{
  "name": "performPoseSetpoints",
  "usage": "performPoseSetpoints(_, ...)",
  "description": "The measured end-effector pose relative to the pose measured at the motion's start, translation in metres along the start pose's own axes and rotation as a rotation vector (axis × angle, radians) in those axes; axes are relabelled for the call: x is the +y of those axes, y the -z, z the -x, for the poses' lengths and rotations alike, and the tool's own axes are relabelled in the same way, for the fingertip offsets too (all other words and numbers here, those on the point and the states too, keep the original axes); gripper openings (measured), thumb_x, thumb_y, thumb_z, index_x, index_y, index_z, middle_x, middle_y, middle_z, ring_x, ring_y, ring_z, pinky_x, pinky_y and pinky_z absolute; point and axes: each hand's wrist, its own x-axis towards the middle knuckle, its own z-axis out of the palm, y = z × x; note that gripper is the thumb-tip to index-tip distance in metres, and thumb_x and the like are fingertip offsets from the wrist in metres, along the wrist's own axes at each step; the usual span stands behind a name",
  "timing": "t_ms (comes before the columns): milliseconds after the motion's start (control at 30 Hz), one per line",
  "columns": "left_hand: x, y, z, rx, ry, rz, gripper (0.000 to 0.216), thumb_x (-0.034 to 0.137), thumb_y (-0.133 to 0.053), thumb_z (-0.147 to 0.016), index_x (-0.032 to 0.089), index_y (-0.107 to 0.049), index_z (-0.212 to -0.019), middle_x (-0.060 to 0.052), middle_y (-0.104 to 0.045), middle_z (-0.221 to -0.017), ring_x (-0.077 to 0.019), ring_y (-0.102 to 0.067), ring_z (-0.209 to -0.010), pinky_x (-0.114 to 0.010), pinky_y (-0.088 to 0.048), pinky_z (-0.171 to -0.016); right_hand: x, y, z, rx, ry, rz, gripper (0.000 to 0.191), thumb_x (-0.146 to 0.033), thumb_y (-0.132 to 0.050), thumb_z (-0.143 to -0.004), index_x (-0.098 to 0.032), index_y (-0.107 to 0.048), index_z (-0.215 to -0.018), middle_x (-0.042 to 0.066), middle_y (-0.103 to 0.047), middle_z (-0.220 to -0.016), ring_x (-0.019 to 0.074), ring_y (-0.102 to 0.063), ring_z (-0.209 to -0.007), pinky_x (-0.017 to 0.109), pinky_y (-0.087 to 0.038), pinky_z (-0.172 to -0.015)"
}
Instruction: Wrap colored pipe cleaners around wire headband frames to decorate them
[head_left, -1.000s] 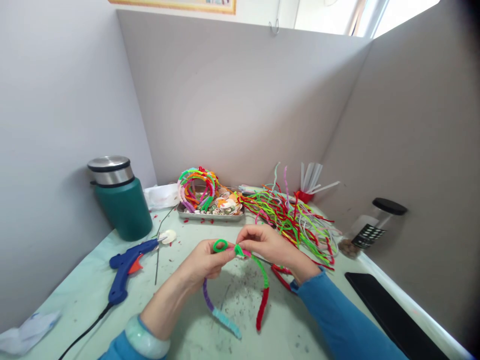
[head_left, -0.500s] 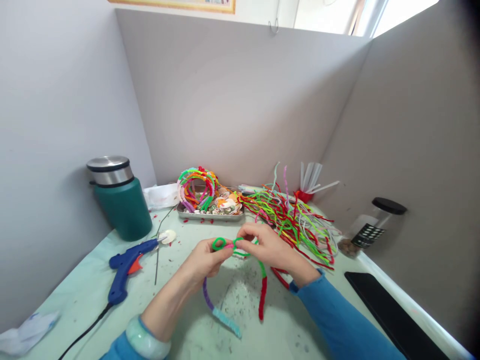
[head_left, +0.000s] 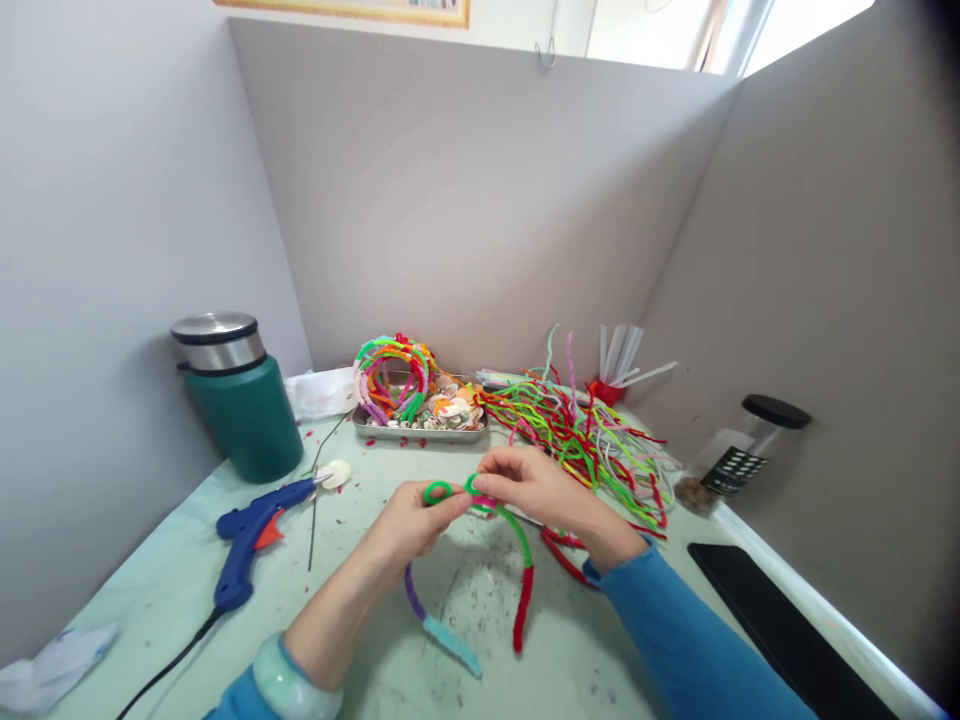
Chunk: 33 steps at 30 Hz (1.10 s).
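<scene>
Between my two hands is a headband-like arch of pipe cleaners [head_left: 523,590], its ends hanging down in red and green on the right and purple and light blue on the left. My left hand [head_left: 412,520] pinches it at the left of its top, beside a green loop [head_left: 437,492]. Fingers of my right hand [head_left: 529,490] are closed on a second, smaller green loop [head_left: 472,484], with a bit of pink showing just below. The fingers hide part of the joint. Under my right wrist lies a red pipe cleaner piece [head_left: 566,560].
A blue glue gun [head_left: 244,545] and a green bottle [head_left: 244,410] stand at left. Behind are a metal tray [head_left: 420,434] of shells with colourful rings [head_left: 390,380], and a heap of pipe cleaners [head_left: 592,440]. At right are a black-lidded jar [head_left: 739,460] and a black slab [head_left: 780,620].
My right hand has shifted slightly, and more pink shows under its fingertips. The arch's red end has swung a little lower. My left hand stays nearly in place.
</scene>
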Motion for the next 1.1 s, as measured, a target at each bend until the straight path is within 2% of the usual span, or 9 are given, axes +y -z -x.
performPoseSetpoints(233, -0.001, 0.0, -0.002, 0.025, 0.0, 0.001, 0.044, 0.054, -0.07, -0.058, 0.016, -0.049, -0.063, 0.012, -0.022, -0.043, -0.0025, -0.013, -0.038, -0.023, -0.006, -0.039, -0.004, 0.0, 0.002, -0.041, -0.023, -0.028, 0.02, -0.034, -0.057, -0.075, -0.015, -0.059, -0.071, -0.002, -0.05, -0.059, 0.0092, -0.041, -0.054, 0.02, -0.031, -0.049)
performPoseSetpoints(433, -0.003, 0.0, -0.004, 0.044, -0.008, 0.005, 0.043, 0.052, -0.07, -0.059, 0.017, -0.045, -0.061, 0.012, -0.023, -0.042, -0.0022, -0.014, -0.037, -0.021, -0.008, -0.038, 0.001, -0.01, -0.002, 0.032, -0.022, 0.004, 0.016, -0.03, -0.056, -0.075, -0.015, -0.058, -0.07, -0.003, -0.048, -0.057, 0.009, -0.04, -0.053, 0.02, -0.029, -0.047)
performPoseSetpoints(667, -0.002, -0.001, -0.004, 0.041, 0.006, 0.024, 0.047, 0.055, -0.07, -0.056, 0.019, -0.041, -0.059, 0.013, -0.022, -0.039, -0.0018, -0.012, -0.036, -0.021, -0.006, -0.037, 0.003, -0.006, -0.001, -0.02, -0.065, -0.006, 0.019, -0.032, -0.056, -0.075, -0.014, -0.057, -0.069, -0.003, -0.047, -0.055, 0.0084, -0.039, -0.051, 0.02, -0.028, -0.045)
performPoseSetpoints(767, -0.003, -0.002, -0.004, 0.05, 0.004, 0.025, 0.045, 0.054, -0.07, -0.056, 0.018, -0.045, -0.063, 0.013, -0.023, -0.039, -0.0018, -0.013, -0.036, -0.021, -0.006, -0.037, 0.0, -0.004, 0.002, -0.022, -0.035, 0.079, 0.018, -0.031, -0.055, -0.076, -0.014, -0.058, -0.069, -0.003, -0.048, -0.056, 0.0087, -0.039, -0.052, 0.02, -0.028, -0.045)
performPoseSetpoints(967, -0.003, -0.001, -0.002, 0.055, -0.05, 0.026, 0.046, 0.049, -0.069, -0.062, 0.019, -0.053, -0.092, 0.013, -0.026, -0.042, -0.0028, -0.015, -0.035, -0.02, -0.009, -0.036, -0.009, 0.001, 0.006, -0.046, 0.027, 0.197, 0.015, -0.026, -0.053, -0.076, -0.015, -0.057, -0.068, -0.003, -0.047, -0.058, 0.0089, -0.04, -0.054, 0.02, -0.027, -0.046)
performPoseSetpoints(1100, -0.003, -0.001, -0.003, 0.045, -0.024, -0.015, 0.044, 0.05, -0.071, -0.059, 0.014, -0.059, -0.082, 0.012, -0.027, -0.043, -0.0022, -0.015, -0.037, -0.021, -0.008, -0.037, -0.008, 0.005, 0.006, -0.116, 0.034, 0.182, 0.015, -0.026, -0.053, -0.077, -0.015, -0.057, -0.069, -0.004, -0.046, -0.058, 0.0085, -0.039, -0.053, 0.02, -0.026, -0.045)
